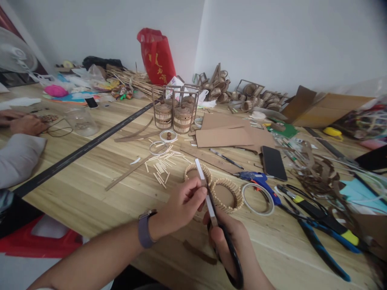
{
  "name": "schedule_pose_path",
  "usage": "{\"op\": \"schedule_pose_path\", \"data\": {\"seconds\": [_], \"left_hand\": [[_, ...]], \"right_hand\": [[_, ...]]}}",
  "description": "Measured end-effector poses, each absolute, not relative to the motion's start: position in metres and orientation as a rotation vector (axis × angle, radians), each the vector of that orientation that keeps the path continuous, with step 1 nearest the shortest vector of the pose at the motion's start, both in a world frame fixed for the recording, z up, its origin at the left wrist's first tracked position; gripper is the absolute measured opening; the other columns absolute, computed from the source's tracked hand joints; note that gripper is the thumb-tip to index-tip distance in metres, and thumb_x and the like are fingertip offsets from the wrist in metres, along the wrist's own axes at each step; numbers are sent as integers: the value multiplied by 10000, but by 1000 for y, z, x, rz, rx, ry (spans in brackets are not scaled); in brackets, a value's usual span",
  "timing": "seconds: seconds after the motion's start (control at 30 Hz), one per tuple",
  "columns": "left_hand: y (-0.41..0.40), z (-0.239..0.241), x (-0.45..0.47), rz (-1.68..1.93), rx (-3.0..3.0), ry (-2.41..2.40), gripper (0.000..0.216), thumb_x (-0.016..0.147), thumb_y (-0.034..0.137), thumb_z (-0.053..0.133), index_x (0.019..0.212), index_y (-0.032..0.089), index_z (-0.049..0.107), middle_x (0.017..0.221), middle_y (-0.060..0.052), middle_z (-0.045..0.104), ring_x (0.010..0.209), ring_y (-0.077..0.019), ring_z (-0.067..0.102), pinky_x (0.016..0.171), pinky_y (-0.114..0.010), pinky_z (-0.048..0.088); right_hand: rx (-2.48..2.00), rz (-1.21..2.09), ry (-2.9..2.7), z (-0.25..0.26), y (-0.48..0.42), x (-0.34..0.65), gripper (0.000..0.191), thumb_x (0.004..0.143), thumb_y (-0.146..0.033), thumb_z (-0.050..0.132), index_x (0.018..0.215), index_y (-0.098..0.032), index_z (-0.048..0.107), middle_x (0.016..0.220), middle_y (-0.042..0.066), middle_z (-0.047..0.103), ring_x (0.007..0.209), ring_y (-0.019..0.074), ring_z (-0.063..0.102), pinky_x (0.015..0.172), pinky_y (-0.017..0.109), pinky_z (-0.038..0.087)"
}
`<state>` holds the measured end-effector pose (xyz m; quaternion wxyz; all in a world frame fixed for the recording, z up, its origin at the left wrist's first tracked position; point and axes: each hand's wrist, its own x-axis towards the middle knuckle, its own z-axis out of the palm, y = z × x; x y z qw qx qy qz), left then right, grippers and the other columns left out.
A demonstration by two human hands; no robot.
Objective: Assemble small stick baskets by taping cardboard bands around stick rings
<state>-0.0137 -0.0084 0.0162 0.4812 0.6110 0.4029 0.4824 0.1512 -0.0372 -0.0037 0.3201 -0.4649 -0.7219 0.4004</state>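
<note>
My right hand grips black-handled scissors low in the middle of the view, blades pointing away. My left hand, a watch on its wrist, pinches a thin white strip that runs up from between the blades. Just beyond my hands lie two rings of small wooden sticks on the wooden table. A white tape ring lies to their right.
Short cut sticks are scattered ahead. Blue glue gun, phone, pliers sit at right. Small stick baskets, cardboard sheets and a red bag stand farther back. Another person's hand rests at far left beside a long black ruler.
</note>
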Motion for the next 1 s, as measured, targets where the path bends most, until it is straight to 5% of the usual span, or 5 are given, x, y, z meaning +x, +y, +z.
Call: {"op": "schedule_pose_path", "data": {"seconds": [1.0], "left_hand": [[-12,17,-10,1127,1524,906,307,953,346,439,686,198,405,588,58,418,534,-91,385,490,-205,302]], "right_hand": [[-1161,1061,-1851,-1,-37,150,730,789,-850,317,786,-171,584,551,-31,462,461,113,400,417,223,332]]}}
